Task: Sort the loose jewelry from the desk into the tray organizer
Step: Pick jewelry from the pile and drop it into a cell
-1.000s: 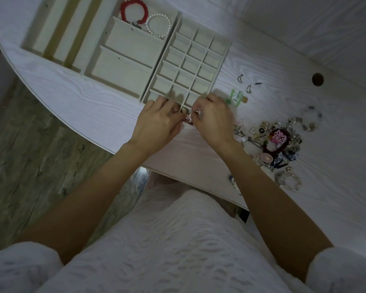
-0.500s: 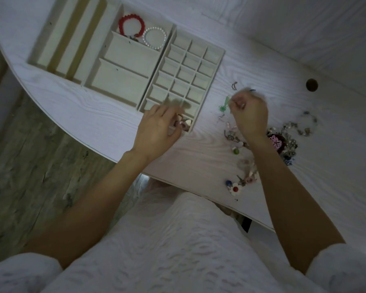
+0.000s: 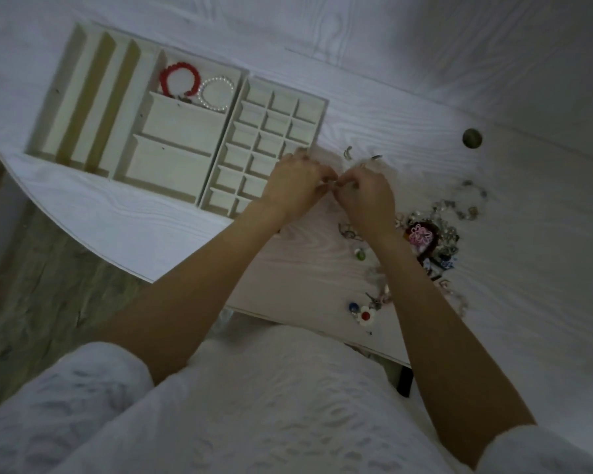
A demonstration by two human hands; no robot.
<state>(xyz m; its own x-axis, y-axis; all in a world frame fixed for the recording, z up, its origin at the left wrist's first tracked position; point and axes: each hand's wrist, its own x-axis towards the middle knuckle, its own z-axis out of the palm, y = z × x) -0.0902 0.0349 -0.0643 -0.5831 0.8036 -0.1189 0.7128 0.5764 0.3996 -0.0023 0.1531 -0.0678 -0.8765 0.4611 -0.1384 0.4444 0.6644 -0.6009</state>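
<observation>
A cream tray organizer [image 3: 220, 138] lies on the white desk, with long slots at the left, wide compartments in the middle and a grid of small cells at the right. A red bead bracelet [image 3: 177, 78] and a white pearl bracelet [image 3: 216, 94] lie in its top middle compartment. My left hand [image 3: 293, 189] and my right hand [image 3: 365, 196] meet fingertip to fingertip at the grid's right edge, pinching a small piece of jewelry [image 3: 336, 184] too blurred to identify. The loose jewelry pile [image 3: 428, 237] lies to the right of my hands.
A white flower piece with a red centre [image 3: 366, 316] and a blue bead [image 3: 353, 306] lie near the desk's front edge. A green bead [image 3: 360, 255] sits under my right wrist. A round cable hole [image 3: 472, 138] is at the back right. The wooden floor is at the left.
My right hand has come back left from the scattered pieces and joined my left hand at the grid's right edge. My left hand has shifted slightly right. The camera view has moved.
</observation>
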